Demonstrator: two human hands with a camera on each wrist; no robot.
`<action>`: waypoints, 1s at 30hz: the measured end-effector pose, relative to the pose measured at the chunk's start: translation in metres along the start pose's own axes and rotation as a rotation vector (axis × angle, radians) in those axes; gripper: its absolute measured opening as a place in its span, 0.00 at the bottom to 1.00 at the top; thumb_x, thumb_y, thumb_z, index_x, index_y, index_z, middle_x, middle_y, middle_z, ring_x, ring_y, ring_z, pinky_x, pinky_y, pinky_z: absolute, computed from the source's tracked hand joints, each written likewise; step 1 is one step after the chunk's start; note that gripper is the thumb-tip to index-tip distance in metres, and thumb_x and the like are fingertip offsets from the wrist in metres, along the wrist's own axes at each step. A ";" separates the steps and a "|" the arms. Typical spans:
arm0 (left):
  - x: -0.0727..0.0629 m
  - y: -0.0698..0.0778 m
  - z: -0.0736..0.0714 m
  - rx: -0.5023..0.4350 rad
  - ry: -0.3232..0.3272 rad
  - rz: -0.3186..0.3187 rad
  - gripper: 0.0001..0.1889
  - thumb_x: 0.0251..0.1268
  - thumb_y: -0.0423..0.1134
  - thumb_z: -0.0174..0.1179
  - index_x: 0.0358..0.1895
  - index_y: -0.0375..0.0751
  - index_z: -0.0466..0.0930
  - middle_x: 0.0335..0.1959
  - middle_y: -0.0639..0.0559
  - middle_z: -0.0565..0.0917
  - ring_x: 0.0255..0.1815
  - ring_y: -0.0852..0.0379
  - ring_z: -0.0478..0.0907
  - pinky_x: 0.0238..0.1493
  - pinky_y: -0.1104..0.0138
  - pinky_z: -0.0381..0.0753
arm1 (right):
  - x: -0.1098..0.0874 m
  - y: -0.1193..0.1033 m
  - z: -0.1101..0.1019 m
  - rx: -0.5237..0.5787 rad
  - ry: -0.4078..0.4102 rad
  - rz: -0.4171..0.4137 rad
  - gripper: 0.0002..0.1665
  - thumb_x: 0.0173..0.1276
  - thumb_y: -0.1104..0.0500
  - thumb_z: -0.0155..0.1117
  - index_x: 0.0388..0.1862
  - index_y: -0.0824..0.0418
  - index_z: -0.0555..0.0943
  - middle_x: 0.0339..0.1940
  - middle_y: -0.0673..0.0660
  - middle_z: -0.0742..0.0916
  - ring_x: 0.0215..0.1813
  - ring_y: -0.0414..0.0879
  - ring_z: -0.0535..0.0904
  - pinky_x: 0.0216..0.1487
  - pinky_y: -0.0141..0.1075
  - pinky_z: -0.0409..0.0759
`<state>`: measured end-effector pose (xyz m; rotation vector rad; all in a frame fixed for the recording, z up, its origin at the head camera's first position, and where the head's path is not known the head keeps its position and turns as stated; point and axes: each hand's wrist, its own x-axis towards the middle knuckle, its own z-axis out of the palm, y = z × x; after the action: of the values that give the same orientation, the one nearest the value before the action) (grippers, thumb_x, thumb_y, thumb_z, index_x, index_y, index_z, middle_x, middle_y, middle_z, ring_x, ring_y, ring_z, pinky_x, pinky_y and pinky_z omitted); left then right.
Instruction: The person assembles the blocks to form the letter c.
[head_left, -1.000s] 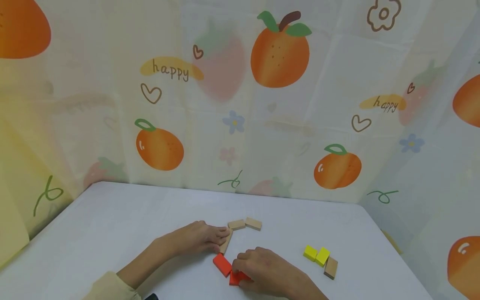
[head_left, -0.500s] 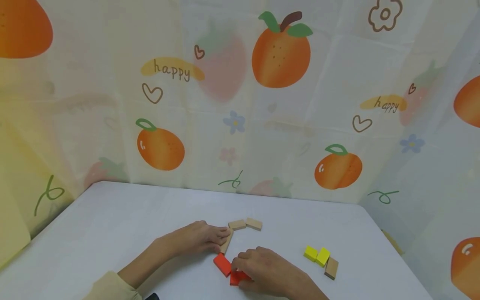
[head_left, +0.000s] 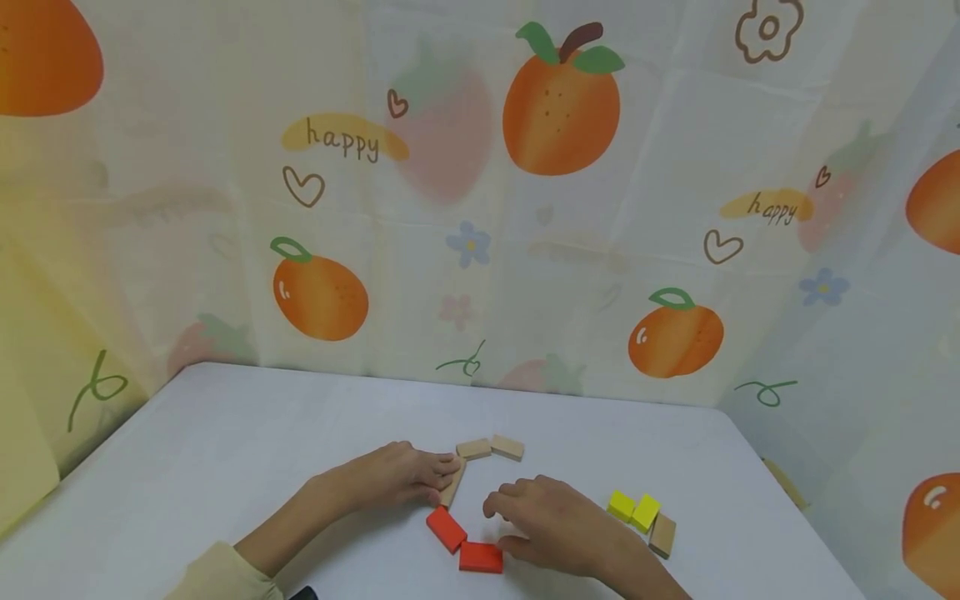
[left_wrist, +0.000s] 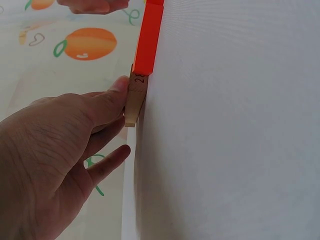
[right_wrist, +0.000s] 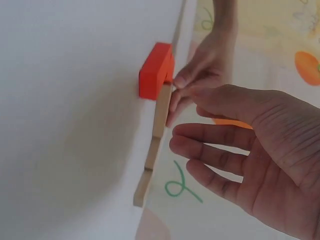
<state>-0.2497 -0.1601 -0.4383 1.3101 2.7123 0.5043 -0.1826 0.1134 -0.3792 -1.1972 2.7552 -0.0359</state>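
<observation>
My left hand [head_left: 408,475] reaches in from the left, its thumb and fingertips resting against a plain wooden block [head_left: 453,485]. Dark printed figures show on that block [left_wrist: 136,97] in the left wrist view. One red block [head_left: 447,530] lies at its near end, and a second red block [head_left: 481,557] lies at an angle beyond that one. Just above and to the right of the second red block is my right hand [head_left: 555,525], fingers apart and nothing between them. In the right wrist view, the right hand [right_wrist: 250,140] shows its palm with loosely extended fingers.
Two more plain wooden blocks [head_left: 474,450] continue the curved row at the far end. To the right lie two yellow blocks [head_left: 644,513] with another wooden block [head_left: 662,536] beside them. A fruit-printed curtain [head_left: 420,275] stands behind the white table [head_left: 300,417].
My right hand has let go of the nearer red block and moved up and to the right, uncovering it. My left hand stays at the wooden block.
</observation>
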 end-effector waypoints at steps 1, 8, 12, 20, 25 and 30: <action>0.000 0.000 0.000 0.000 -0.003 -0.001 0.19 0.70 0.46 0.68 0.61 0.49 0.87 0.69 0.52 0.82 0.69 0.52 0.82 0.67 0.53 0.83 | -0.002 0.002 -0.001 -0.002 -0.002 0.006 0.16 0.68 0.51 0.76 0.54 0.45 0.84 0.42 0.40 0.89 0.37 0.31 0.76 0.50 0.31 0.82; 0.000 0.002 0.000 0.021 0.013 0.040 0.18 0.70 0.47 0.67 0.60 0.48 0.87 0.68 0.50 0.83 0.67 0.51 0.84 0.65 0.54 0.84 | -0.021 0.020 -0.003 0.006 0.047 0.041 0.14 0.68 0.52 0.76 0.51 0.47 0.84 0.41 0.42 0.89 0.38 0.33 0.76 0.48 0.33 0.82; -0.002 0.002 -0.001 0.033 0.023 0.050 0.18 0.71 0.47 0.67 0.60 0.47 0.88 0.68 0.50 0.83 0.67 0.51 0.84 0.65 0.54 0.84 | -0.036 0.035 -0.005 0.019 0.095 0.055 0.14 0.67 0.53 0.76 0.50 0.49 0.84 0.41 0.43 0.89 0.37 0.33 0.75 0.44 0.33 0.81; -0.003 -0.001 0.000 0.007 0.025 0.040 0.19 0.70 0.46 0.67 0.61 0.47 0.87 0.68 0.50 0.83 0.68 0.52 0.83 0.66 0.52 0.83 | -0.068 0.069 -0.003 -0.036 0.216 0.068 0.16 0.64 0.56 0.78 0.49 0.50 0.83 0.44 0.44 0.89 0.37 0.33 0.75 0.43 0.34 0.81; -0.003 -0.003 0.000 0.003 0.021 0.035 0.20 0.71 0.46 0.67 0.62 0.46 0.86 0.68 0.50 0.83 0.69 0.52 0.82 0.66 0.52 0.83 | -0.083 0.086 -0.001 -0.033 0.217 0.150 0.17 0.64 0.57 0.77 0.50 0.51 0.83 0.44 0.42 0.87 0.39 0.33 0.76 0.45 0.37 0.82; -0.002 -0.005 0.001 -0.005 0.021 0.048 0.20 0.72 0.46 0.66 0.62 0.46 0.86 0.69 0.50 0.82 0.70 0.51 0.81 0.66 0.51 0.83 | -0.094 0.101 0.002 -0.031 0.151 0.259 0.18 0.62 0.59 0.78 0.49 0.51 0.83 0.43 0.42 0.87 0.35 0.33 0.75 0.42 0.36 0.81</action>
<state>-0.2514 -0.1641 -0.4414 1.3802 2.6999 0.5314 -0.1920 0.2512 -0.3783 -0.8682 3.0306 -0.0587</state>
